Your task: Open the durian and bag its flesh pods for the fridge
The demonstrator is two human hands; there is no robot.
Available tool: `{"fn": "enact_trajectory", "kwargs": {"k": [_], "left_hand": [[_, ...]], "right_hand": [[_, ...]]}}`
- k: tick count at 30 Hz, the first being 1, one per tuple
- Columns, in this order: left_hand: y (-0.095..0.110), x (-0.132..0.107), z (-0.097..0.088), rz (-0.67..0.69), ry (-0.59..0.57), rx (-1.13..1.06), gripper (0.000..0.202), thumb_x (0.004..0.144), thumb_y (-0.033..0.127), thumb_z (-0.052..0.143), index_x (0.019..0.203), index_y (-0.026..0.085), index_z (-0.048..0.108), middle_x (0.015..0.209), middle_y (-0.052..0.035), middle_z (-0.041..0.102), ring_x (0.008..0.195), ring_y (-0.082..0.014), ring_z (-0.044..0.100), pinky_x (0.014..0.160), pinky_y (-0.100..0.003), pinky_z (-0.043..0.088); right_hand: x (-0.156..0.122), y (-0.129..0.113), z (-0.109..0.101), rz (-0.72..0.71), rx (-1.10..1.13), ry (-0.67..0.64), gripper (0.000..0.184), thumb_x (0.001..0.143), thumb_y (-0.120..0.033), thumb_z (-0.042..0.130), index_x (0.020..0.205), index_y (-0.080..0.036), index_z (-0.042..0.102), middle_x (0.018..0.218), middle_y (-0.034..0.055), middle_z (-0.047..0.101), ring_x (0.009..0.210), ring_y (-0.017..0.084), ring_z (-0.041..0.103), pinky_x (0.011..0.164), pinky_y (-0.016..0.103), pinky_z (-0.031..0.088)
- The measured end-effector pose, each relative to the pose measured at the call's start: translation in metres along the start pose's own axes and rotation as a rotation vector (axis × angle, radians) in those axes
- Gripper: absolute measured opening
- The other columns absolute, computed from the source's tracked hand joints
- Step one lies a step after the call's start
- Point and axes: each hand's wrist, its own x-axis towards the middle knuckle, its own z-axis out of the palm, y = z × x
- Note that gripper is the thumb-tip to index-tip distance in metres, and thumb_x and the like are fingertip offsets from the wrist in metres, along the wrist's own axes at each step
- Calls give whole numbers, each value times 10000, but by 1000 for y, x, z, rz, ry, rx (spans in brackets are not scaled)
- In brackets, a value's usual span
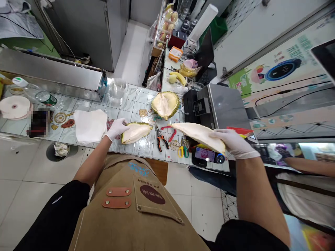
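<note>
My left hand [117, 129], in a white glove, grips the left end of a durian husk piece [137, 133], pale inner side up and spiny green rim showing, low over the counter. Raised at the right is a longer, pale durian husk piece [197, 134], its near end held in my gloved right hand [233, 141]. Behind them an opened durian section [166, 104] lies on the counter with its cream inside facing up. Orange-and-black pliers [161, 138] and a red-handled tool [172, 134] lie between the two husk pieces.
Yellow-and-green scissors [183, 151] lie by a small display device [205, 154] near the front edge. White paper sheets [90, 126] are at left, a clear tub [117, 91] behind. A dark printer-like machine [200, 107] stands at right. A bin [59, 151] sits below; another person is far right.
</note>
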Motion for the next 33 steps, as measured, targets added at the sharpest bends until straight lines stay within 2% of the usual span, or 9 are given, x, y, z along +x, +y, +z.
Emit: {"fn": "enact_trajectory", "kwargs": {"k": [4, 7, 9, 16, 23, 25, 28, 31, 33], "left_hand": [[8, -41, -4, 15, 157, -64, 422, 683, 267, 878, 1073, 180, 744, 1146, -110, 805, 1116, -292, 751, 1040, -411, 589], [6, -99, -8, 82, 158, -223, 369, 797, 291, 821, 1143, 183, 748, 1162, -107, 808, 1091, -263, 764, 1036, -406, 606], [-3, -143, -10, 16, 166, -296, 326, 843, 324, 795, 1142, 198, 763, 1138, -93, 818, 1043, -245, 770, 1008, -392, 618], [-70, -284, -24, -342, 345, -503, 304, 903, 429, 717, 1107, 213, 779, 1130, -77, 832, 1041, -232, 778, 993, -377, 626], [-154, -347, -48, -514, 558, -471, 283, 921, 444, 628, 1034, 223, 764, 1110, -81, 834, 1045, -259, 765, 1025, -420, 606], [-178, -356, -60, -522, 558, -474, 273, 916, 429, 625, 1042, 232, 767, 1095, -70, 839, 1032, -257, 765, 1017, -417, 607], [-214, -371, -87, -558, 548, -475, 289, 921, 445, 619, 1046, 243, 784, 1087, -53, 844, 1029, -250, 770, 1006, -399, 608], [-253, -390, -118, -604, 586, -475, 319, 914, 462, 623, 1035, 221, 793, 1100, -72, 844, 1026, -253, 772, 1006, -392, 603], [-279, -406, -137, -635, 615, -475, 316, 908, 440, 616, 1032, 207, 790, 1123, -91, 842, 1048, -259, 770, 1021, -395, 596]], "right_hand": [[-23, -7, 46, 22, 132, -241, 183, 572, -286, 868, 654, -186, 739, 600, 71, 642, 496, 161, 534, 474, 291, 343], [-32, -13, 95, -44, 126, -414, 326, 512, -423, 937, 695, -212, 770, 651, 78, 679, 509, 183, 560, 466, 309, 398], [-39, -20, 134, -91, 132, -512, 384, 494, -475, 957, 715, -227, 764, 700, 77, 712, 537, 194, 589, 484, 320, 449], [-128, -35, 279, -306, 192, -705, 372, 600, -506, 928, 781, -236, 745, 815, 60, 752, 717, 209, 649, 637, 317, 560], [-220, -27, 395, -263, 230, -838, 386, 657, -507, 930, 748, -220, 688, 741, 17, 669, 668, 160, 563, 584, 271, 487], [-245, -38, 448, -220, 221, -886, 397, 687, -498, 931, 755, -213, 664, 698, -1, 630, 616, 140, 534, 528, 256, 449], [-282, -71, 554, -77, 195, -920, 414, 748, -424, 946, 753, -219, 586, 610, -45, 534, 534, 112, 504, 469, 232, 416], [-309, -100, 661, 36, 141, -910, 334, 855, -378, 899, 875, -198, 619, 687, -20, 605, 564, 130, 609, 494, 233, 489], [-314, -102, 711, 63, 114, -864, 230, 957, -331, 810, 981, -191, 629, 763, -20, 631, 638, 124, 672, 566, 212, 542]]}}
